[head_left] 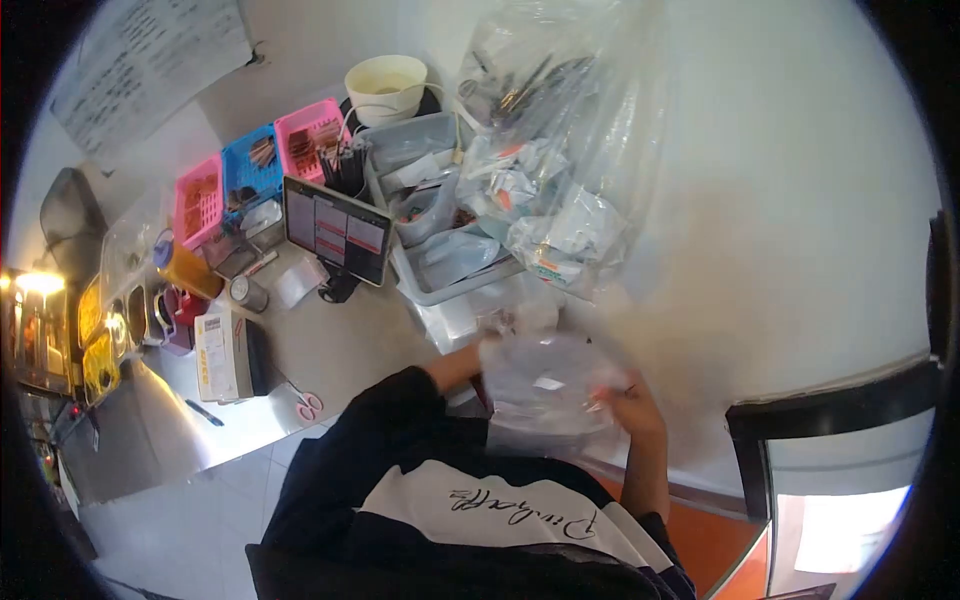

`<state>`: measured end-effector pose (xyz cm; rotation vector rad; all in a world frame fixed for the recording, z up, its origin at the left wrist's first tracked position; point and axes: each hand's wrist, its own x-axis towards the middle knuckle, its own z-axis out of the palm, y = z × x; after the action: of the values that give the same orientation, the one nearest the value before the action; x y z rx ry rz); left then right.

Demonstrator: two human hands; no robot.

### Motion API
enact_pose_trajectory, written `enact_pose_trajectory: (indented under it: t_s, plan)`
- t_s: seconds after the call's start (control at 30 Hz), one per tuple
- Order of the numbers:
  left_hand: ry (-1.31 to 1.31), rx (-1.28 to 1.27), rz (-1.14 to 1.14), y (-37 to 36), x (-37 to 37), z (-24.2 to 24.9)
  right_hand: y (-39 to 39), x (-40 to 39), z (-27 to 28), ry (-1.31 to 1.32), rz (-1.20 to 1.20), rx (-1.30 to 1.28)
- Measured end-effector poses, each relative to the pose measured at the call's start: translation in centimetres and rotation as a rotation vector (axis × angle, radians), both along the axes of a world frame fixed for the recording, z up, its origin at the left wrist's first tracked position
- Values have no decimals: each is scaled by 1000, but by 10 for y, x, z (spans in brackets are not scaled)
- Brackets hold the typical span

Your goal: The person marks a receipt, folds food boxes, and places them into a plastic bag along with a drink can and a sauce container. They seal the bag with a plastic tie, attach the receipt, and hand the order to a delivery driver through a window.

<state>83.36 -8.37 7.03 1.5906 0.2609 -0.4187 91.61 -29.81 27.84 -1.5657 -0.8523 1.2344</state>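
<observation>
While right hand grips clear bag, left hand's hold can't be told; bag-handling step, next likely wants steadiness.

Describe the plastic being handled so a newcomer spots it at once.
From the grey bin, come down toward the person's torso. There, the right hand grips a clear plastic piece at its side. Unlike the big stuffed bag above, it looks flat, with one small white patch near its middle.
</observation>
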Motion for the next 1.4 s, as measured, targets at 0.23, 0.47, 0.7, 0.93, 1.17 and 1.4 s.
enact_pose_trajectory:
  t_s: [0.23,0.47,0.7,0.93,1.17,1.4]
  plan:
    - [-378,-1009,204,-5,-98,105,60,-12,-23,-60,-331,73]
    - [-240,-374,450,24,-201,151,106,2,-15,-216,-175,-106]
    - [-178,-498,1085,5,-274,109,158,-49,-36,-1176,-256,358]
    - [-108,-88,1581,4,-253,100,162,-198,-81,-937,318,359]
    - [181,535,993,56,-329,133,185,-157,-35,-1076,278,542]
    - [-345,422,1337,80,-361,98,217,-230,-78,-306,131,383]
